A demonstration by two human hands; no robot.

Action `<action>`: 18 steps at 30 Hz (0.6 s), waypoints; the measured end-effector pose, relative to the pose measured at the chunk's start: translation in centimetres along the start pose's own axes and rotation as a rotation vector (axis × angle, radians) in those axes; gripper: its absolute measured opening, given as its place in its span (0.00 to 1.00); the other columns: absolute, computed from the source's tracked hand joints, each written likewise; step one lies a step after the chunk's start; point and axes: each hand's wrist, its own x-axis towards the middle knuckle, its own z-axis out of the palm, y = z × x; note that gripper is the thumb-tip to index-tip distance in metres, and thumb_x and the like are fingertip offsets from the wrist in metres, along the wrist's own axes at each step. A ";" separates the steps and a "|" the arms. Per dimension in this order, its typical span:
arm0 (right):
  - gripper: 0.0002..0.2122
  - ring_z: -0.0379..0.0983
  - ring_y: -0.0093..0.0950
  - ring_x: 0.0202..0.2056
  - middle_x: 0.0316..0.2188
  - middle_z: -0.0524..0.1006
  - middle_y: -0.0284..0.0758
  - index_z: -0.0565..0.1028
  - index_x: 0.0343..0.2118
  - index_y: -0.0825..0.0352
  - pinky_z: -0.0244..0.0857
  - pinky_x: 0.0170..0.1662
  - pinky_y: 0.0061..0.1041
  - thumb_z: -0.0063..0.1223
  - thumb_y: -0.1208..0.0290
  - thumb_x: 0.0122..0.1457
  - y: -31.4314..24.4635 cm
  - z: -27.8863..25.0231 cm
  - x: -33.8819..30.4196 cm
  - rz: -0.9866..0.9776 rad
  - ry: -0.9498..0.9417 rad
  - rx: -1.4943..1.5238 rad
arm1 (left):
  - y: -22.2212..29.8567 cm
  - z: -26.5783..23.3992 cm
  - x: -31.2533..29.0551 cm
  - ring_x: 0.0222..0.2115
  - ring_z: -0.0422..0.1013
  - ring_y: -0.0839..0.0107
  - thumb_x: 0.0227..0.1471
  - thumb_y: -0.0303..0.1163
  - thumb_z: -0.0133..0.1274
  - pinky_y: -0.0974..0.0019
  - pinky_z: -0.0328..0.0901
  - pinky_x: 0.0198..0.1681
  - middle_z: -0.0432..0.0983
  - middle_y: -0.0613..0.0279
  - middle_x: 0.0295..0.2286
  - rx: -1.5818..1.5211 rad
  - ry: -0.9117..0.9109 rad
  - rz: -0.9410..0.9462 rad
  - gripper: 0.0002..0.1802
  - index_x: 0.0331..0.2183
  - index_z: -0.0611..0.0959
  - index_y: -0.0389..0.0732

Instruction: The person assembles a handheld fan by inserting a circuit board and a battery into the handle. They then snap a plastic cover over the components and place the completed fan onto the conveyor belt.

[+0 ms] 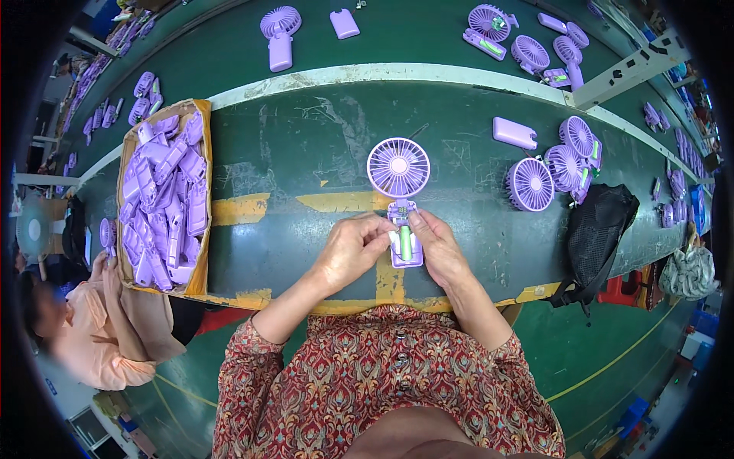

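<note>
One fan [399, 180]: handle [407, 258] open, near workbench's [245, 251] front edge.
Left hand [353, 249]: pinched, hold unclear.
Right hand [441, 251]: closed on handle.
Three fans [565, 168]: toward right end.

Head-worn, the fisheye view looks steeply down from the near edge of the tabletop [298, 157] and forward across its far edge, with the left hand [354, 251] and right hand [442, 251] close below.

The green workbench [252, 164] is bright, with a soft shine. The long white strip [382, 73] bends, and the corners go black. The co-worker's head [44, 315] looks blurry.
</note>
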 end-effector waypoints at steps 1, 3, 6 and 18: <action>0.15 0.69 0.16 0.36 0.37 0.73 0.31 0.68 0.46 0.70 0.65 0.40 0.16 0.38 0.64 0.64 0.1 -0.1 0.1 -0.006 0.016 -0.014 | 0.5 0.1 0.1 0.28 0.71 0.75 0.47 0.21 0.53 0.73 0.66 0.31 0.74 0.60 0.27 0.150 0.046 0.145 0.06 0.32 0.79 0.33; 0.15 0.69 0.16 0.36 0.37 0.73 0.30 0.68 0.46 0.70 0.65 0.40 0.16 0.38 0.64 0.64 -0.2 0.2 0.2 -0.003 0.015 -0.006 | 0.0 0.5 0.4 0.29 0.72 0.70 0.44 0.20 0.54 0.70 0.67 0.32 0.73 0.57 0.29 0.229 0.150 0.327 0.07 0.30 0.79 0.33; 0.15 0.68 0.16 0.36 0.37 0.73 0.30 0.68 0.47 0.70 0.65 0.40 0.16 0.39 0.64 0.64 0.1 1.0 0.3 0.006 0.020 -0.008 | -0.5 0.9 0.1 0.29 0.72 0.71 0.43 0.20 0.54 0.68 0.68 0.31 0.73 0.57 0.28 0.181 0.216 0.290 0.09 0.32 0.78 0.33; 0.14 0.71 0.21 0.34 0.36 0.75 0.34 0.69 0.45 0.71 0.67 0.41 0.21 0.42 0.67 0.62 0.4 0.6 -0.2 -0.043 0.061 0.029 | -1.1 1.1 -1.9 0.29 0.71 0.61 0.42 0.25 0.55 0.62 0.67 0.31 0.72 0.59 0.30 0.424 0.255 0.549 0.06 0.28 0.79 0.38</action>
